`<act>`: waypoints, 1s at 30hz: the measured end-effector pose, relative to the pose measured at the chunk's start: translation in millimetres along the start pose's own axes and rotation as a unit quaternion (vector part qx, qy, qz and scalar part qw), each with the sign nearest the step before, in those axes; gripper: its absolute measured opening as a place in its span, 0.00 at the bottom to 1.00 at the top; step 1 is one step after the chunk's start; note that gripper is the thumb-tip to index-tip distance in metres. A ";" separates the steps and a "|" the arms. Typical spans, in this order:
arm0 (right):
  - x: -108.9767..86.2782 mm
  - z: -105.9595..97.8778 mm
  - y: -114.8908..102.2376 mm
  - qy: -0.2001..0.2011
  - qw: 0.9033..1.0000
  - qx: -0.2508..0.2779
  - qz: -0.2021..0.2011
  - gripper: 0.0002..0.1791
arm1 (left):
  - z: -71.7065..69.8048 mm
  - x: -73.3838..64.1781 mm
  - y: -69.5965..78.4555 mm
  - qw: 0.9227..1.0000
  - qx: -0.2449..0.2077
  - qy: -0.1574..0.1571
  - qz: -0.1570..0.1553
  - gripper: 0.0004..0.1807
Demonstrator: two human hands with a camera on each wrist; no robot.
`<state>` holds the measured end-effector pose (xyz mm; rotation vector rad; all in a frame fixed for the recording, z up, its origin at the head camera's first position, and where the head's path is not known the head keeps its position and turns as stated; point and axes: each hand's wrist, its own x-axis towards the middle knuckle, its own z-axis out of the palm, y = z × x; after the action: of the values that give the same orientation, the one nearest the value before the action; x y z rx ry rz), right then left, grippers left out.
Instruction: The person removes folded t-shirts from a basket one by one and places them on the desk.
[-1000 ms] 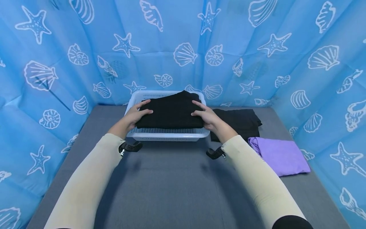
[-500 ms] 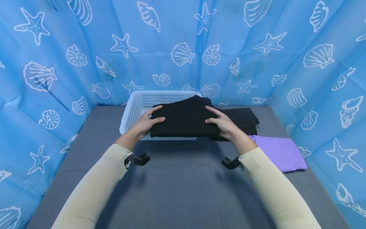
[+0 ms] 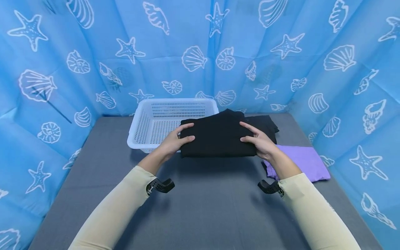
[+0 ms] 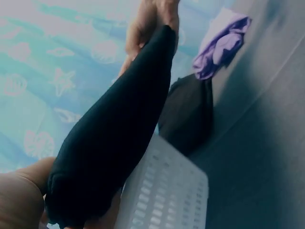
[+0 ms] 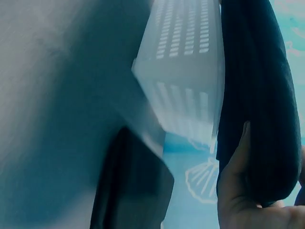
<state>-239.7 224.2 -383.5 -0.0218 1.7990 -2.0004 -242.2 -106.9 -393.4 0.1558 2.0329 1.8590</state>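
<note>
Both hands carry a folded black cloth garment point(image 3: 218, 135) level above the table, overlapping the basket's right end in the head view. My left hand point(image 3: 173, 141) grips its left end, thumb and a finger on top and the other fingers hidden beneath. At the opposite end, my right hand point(image 3: 260, 143) pinches it the same way. The right wrist view shows fingers point(image 5: 238, 162) wrapped under the thick folded edge. Below and behind on the right lies a second folded black cloth point(image 3: 264, 125), partly covered from sight by the held one.
A white perforated plastic basket point(image 3: 140, 135) stands at the back of the grey table point(image 3: 206, 208), its bottom showing bare. A folded purple cloth point(image 3: 303, 161) lies at the right, partly behind the right forearm. A blue shell-patterned curtain point(image 3: 125, 69) surrounds the table's back and sides.
The held black garment has come out from over the basket, moving right and toward the person. Both hands travel with it, keeping their grip; the basket's inside is now exposed.
</note>
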 end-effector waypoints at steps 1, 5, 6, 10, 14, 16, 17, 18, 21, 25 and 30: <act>-2.1 -2.3 0.7 0.001 1.000 0.001 0.000 0.38 | 2.8 -0.2 -0.8 1.000 0.002 -0.002 0.001 0.31; -10.6 -10.6 3.1 -0.004 1.000 0.008 -0.002 0.39 | 13.3 -2.0 -2.2 1.000 -0.001 -0.011 0.006 0.31; -12.7 -12.8 4.0 -0.005 1.000 0.008 -0.003 0.39 | 15.8 -2.5 -2.5 1.000 -0.002 -0.015 0.007 0.31; -21.1 -21.1 8.1 -0.005 1.000 0.014 -0.004 0.39 | 25.9 -3.8 -3.6 1.000 0.002 -0.020 0.008 0.31; -28.7 -28.5 11.7 -0.004 1.000 0.019 -0.005 0.40 | 35.0 -3.6 -5.8 1.000 0.005 -0.024 0.007 0.31; -32.1 -31.6 12.9 -0.004 1.000 0.020 -0.005 0.40 | 39.1 -3.5 -6.4 1.000 0.010 -0.027 0.006 0.31; -33.6 -33.2 13.4 -0.004 1.000 0.021 -0.005 0.40 | 41.2 -3.7 -6.3 0.999 0.012 -0.029 0.006 0.30; -35.1 -35.0 13.9 -0.005 1.000 0.023 -0.006 0.40 | 43.3 -3.8 -6.3 0.999 0.014 -0.030 0.007 0.30; -39.7 -40.6 16.0 -0.014 0.999 0.028 -0.013 0.39 | 49.6 -4.1 -7.3 0.999 0.017 -0.037 0.011 0.31; -46.9 -48.9 19.7 -0.032 0.998 0.039 -0.025 0.38 | 58.2 -5.1 -8.9 0.998 0.012 -0.054 0.017 0.32; -55.0 -57.3 25.3 -0.044 0.998 0.047 -0.027 0.38 | 69.3 -5.1 -13.0 0.997 0.001 -0.074 0.023 0.32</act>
<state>-199.7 295.3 -400.6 -0.1288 1.6652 -2.0871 -211.1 -45.3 -408.8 0.3331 1.9461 1.8155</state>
